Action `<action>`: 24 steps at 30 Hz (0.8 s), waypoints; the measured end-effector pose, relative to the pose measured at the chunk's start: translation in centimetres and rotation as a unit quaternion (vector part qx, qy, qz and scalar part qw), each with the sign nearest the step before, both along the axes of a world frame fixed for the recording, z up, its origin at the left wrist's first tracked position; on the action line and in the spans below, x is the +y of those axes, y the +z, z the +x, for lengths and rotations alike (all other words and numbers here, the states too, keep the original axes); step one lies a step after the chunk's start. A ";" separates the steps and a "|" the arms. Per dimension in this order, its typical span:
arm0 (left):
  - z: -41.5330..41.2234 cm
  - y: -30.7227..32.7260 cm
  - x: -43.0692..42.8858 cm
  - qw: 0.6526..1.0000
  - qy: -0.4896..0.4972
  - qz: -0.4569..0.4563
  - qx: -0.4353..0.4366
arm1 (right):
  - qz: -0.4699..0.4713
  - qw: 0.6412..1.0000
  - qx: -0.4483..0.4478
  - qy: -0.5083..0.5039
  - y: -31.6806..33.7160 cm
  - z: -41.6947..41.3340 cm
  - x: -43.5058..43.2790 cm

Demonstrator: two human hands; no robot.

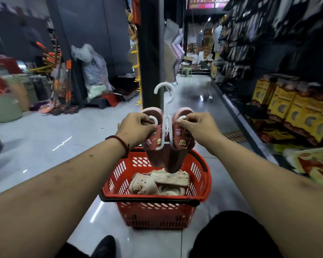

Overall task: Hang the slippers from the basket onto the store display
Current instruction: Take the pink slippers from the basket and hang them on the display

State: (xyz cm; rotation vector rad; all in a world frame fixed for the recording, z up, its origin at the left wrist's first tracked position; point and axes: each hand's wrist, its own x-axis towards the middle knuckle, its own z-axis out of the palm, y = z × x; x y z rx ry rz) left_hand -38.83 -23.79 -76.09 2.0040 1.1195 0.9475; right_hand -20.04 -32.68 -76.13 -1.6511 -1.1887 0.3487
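Observation:
A pair of dark pink slippers (172, 157) with small charms hangs on a white plastic hanger (166, 108), held up above a red basket (201, 183). My left hand (136, 128) pinches the hanger's left arm at the left slipper. My right hand (198, 126) pinches the right arm at the other slipper. The hanger's hook points up, free of any rail. Cream slippers (157, 183) lie in the basket on the floor.
A dark display pillar (150, 53) with yellow pegs (138, 81) stands just beyond the hanger. Shelves with yellow boxes (291, 108) line the right of the aisle. Bins, brooms and bags crowd the left. My shoe and dark trouser leg are at the bottom.

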 end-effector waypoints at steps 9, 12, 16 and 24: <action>4.8 6.3 -6.4 0.993 -0.033 0.111 0.035 | 0.033 0.998 -0.035 -0.045 5.4 3.6 -7.4; 7.6 7.7 -7.5 0.990 -0.073 0.114 0.042 | 0.034 0.994 -0.066 -0.085 6.7 5.8 -9.5; 12.4 9.3 -8.8 0.981 -0.156 0.095 0.060 | 0.029 0.989 -0.066 -0.130 7.4 9.8 -12.5; 24.2 9.7 -12.7 0.938 -0.333 0.067 0.062 | 0.009 0.962 -0.100 -0.253 6.7 17.4 -21.7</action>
